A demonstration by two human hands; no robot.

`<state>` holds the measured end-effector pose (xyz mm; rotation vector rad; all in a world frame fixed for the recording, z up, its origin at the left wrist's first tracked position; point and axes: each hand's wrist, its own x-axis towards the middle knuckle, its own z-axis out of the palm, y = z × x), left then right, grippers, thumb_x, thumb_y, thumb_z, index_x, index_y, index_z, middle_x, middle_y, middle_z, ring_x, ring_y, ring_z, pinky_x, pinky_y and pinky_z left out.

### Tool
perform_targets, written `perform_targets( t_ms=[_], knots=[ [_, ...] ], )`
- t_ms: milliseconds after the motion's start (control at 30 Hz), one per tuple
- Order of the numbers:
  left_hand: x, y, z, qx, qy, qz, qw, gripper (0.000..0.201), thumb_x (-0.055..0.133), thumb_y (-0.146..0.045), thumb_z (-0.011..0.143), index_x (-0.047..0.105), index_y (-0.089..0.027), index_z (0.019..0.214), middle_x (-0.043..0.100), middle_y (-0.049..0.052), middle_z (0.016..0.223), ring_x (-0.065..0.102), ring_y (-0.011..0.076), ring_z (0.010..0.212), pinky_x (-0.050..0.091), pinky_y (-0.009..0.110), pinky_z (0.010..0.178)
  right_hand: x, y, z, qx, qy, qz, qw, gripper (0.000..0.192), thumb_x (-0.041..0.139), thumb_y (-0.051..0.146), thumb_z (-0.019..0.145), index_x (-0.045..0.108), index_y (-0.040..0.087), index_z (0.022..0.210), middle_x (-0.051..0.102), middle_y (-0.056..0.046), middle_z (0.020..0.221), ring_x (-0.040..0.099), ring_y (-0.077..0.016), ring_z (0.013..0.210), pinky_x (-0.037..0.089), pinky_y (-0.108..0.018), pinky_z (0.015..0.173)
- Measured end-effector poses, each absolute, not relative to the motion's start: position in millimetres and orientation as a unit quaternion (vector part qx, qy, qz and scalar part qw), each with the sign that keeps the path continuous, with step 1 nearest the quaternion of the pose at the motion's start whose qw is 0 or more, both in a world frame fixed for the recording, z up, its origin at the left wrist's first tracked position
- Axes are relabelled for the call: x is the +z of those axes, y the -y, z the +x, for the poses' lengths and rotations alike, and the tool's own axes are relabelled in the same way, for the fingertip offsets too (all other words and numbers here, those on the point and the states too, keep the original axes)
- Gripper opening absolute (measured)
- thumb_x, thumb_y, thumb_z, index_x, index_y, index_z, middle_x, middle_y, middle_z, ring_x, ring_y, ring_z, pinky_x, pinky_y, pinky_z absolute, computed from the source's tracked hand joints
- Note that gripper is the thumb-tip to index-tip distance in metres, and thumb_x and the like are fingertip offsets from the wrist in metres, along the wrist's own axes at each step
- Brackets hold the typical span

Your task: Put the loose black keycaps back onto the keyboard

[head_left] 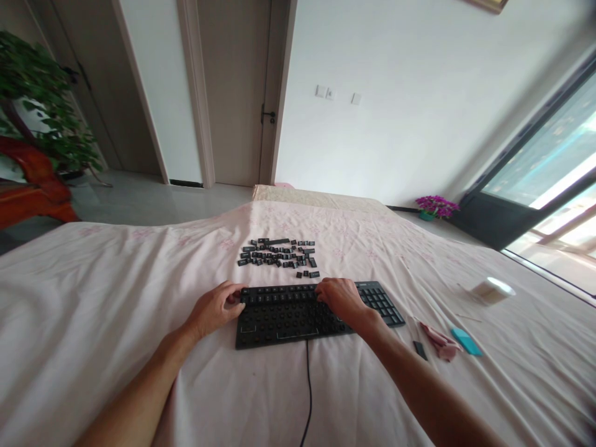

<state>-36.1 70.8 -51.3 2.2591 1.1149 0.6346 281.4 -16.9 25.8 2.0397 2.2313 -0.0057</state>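
A black keyboard (288, 312) lies on the pink cloth, its middle rows bare of keycaps and its top rows and number pad still capped. My left hand (215, 308) grips the keyboard's upper left corner between thumb and fingers. Over the upper right part of the main key area, my right hand (342, 298) bends its fingers down onto the keys. Its fingertips are pressed together, and whatever they pinch is hidden. Beyond the keyboard, loose black keycaps (274, 253) lie in rough rows, including a long bar-shaped one.
A black cable (309, 391) runs from the keyboard toward me. To the right lie a small dark item (419, 350), a crumpled pink cloth (442, 343), a teal pad (466, 342) and a white-lidded container (493, 290). The patterned bedspread (125, 279) has folds.
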Motion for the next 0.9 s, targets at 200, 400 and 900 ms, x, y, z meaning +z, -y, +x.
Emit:
perform_targets(
  t_ms=[200, 400, 900],
  knots=[
    [-50.8, -70.7, -35.3, 0.235, -0.413, 0.837, 0.272, 0.040, 0.057, -0.030, 0.078, 0.061, -0.021, 0.117, 0.063, 0.002, 0.102, 0.060, 0.0144, 0.083, 0.047, 0.024, 0.079, 23.1, 19.2, 278.4, 0.006, -0.742, 0.667, 0.065, 0.017, 0.051, 0.022, 0.090, 0.067, 0.021, 0.085, 0.069, -0.005, 0.092, 0.062, -0.0186, 0.085, 0.034, -0.025, 0.065],
    [-52.6, -70.2, -36.3, 0.236, -0.414, 0.836, 0.272, 0.040, 0.056, -0.030, 0.078, 0.060, -0.021, 0.117, 0.063, 0.002, 0.102, 0.061, 0.0143, 0.083, 0.047, 0.024, 0.078, 9.3, 40.8, 267.7, 0.049, -0.729, 0.682, 0.039, 0.027, 0.044, 0.012, 0.090, 0.063, 0.022, 0.107, 0.063, -0.006, 0.100, 0.056, -0.0201, 0.095, 0.037, -0.027, 0.069],
    [-55.8, -71.1, -35.6, 0.250, -0.412, 0.833, 0.271, 0.040, 0.057, -0.027, 0.077, 0.060, -0.022, 0.117, 0.063, 0.002, 0.103, 0.060, 0.0138, 0.083, 0.046, 0.024, 0.078, 18.8, 28.7, 276.8, 0.076, -0.724, 0.683, -0.065, 0.035, 0.045, 0.018, 0.091, 0.066, 0.034, 0.114, 0.062, -0.002, 0.109, 0.047, -0.0195, 0.097, 0.033, -0.030, 0.079]
  ],
)
